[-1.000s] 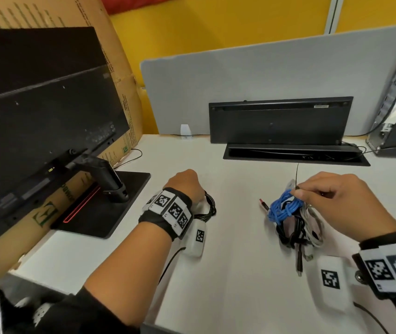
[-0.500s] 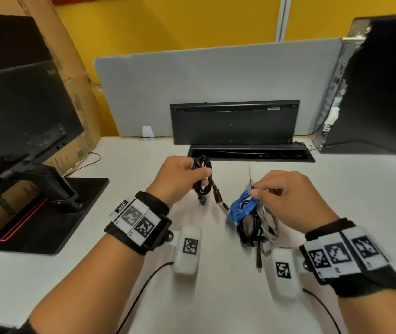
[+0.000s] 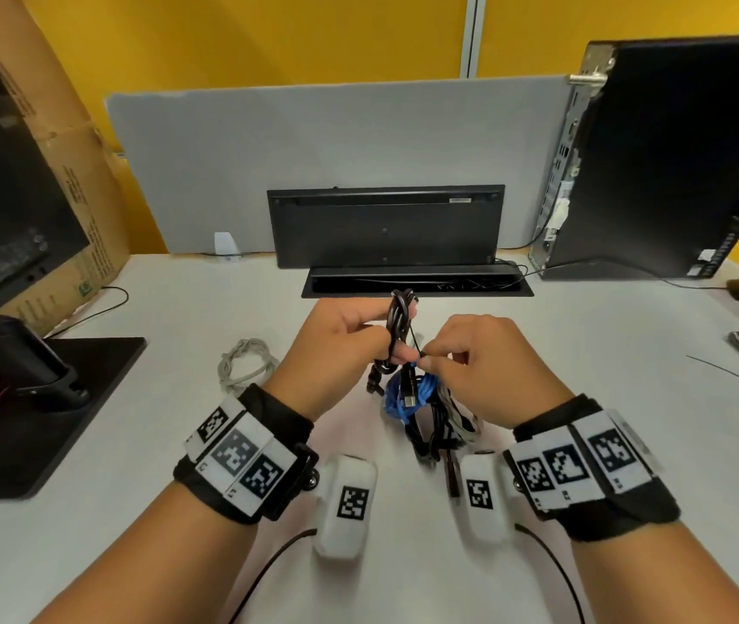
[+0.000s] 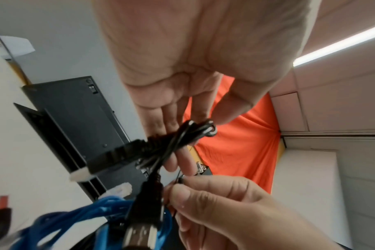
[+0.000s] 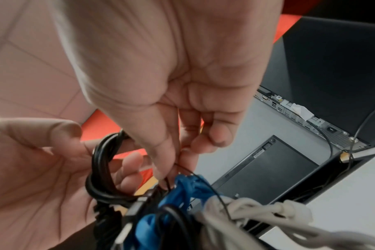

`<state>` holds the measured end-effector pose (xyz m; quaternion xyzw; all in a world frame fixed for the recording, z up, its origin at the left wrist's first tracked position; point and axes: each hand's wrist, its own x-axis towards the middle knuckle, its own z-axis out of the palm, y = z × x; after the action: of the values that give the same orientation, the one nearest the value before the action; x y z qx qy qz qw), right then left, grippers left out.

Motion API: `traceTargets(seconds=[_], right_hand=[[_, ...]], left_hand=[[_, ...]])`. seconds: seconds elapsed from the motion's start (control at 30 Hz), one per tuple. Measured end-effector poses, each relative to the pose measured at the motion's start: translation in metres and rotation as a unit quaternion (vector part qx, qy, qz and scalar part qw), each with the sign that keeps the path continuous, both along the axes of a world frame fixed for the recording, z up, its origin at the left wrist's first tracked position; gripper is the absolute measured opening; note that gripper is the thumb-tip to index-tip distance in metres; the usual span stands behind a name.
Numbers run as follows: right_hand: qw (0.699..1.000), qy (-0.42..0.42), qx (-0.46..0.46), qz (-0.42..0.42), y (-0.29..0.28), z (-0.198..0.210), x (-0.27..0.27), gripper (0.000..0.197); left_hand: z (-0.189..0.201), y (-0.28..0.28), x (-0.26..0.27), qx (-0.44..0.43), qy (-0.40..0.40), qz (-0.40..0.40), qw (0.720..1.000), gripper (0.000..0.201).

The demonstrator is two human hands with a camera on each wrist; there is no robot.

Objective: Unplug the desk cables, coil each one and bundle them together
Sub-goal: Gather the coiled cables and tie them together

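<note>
Black cable coil (image 3: 400, 327) in left hand (image 3: 340, 349)

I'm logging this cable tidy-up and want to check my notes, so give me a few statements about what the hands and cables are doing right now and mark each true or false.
1. The left hand holds a coiled black cable raised off the desk. True.
2. The right hand lies flat and open on the desk. False: its fingertips pinch a thin black tie just above the bundle.
3. The blue cable sits in the bundle under the hands. True.
4. A grey coiled cable lies alone on the desk, left of the left hand. True.
5. The black coil is plugged into the computer tower. False: its connectors hang free.
</note>
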<state>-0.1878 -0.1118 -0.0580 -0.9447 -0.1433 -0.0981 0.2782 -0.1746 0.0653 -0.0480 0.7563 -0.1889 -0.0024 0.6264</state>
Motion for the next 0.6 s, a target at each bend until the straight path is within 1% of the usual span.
traceTargets(seconds=[0.1, 0.2, 0.27, 0.47, 0.6], right_hand=[[0.999, 0.003, -0.052, 0.009, 0.003, 0.005, -0.002, 0.024], [0.998, 0.005, -0.058, 0.014, 0.005, 0.009, -0.004, 0.023], [0.998, 0.009, -0.059, 0.016, 0.007, 0.01, -0.006, 0.023], [1.0, -0.001, -0.005, 0.006, 0.006, 0.007, -0.006, 0.017], [1.0, -0.008, 0.017, 0.011, 0.006, 0.005, -0.005, 0.016]], left_hand=[[-0.002, -0.003, 0.0, 0.019, 0.0, -0.01, 1.0, 0.035], [-0.004, -0.005, -0.002, 0.045, -0.037, -0.003, 0.998, 0.038], [-0.005, -0.007, -0.003, 0.064, -0.058, -0.002, 0.996, 0.034], [-0.014, -0.01, 0.001, 0.094, -0.079, 0.031, 0.992, 0.023], [-0.018, -0.011, 0.002, 0.118, -0.094, 0.054, 0.987, 0.023]])
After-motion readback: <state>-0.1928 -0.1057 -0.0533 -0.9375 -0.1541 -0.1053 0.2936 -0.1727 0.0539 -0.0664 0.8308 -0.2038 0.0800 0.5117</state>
